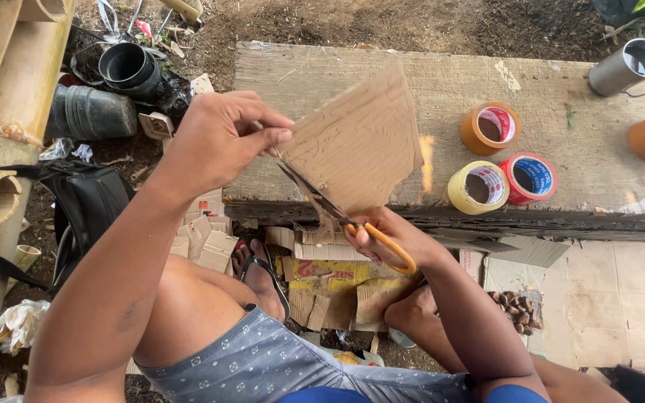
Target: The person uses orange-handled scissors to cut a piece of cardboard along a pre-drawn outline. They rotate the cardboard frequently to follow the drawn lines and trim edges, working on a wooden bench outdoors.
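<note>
Cardboard (360,142) is held up over the near edge of the table (561,89), pinched at its left edge by the left hand (214,138), fingers closed on it. The right hand (386,235) has its fingers closed through the orange handles of the scissors (330,205), whose blades are biting in from below. The blade tips point toward the left thumb, so a slip could nick it. The floppy sheet might buckle and tear off-line.
</note>
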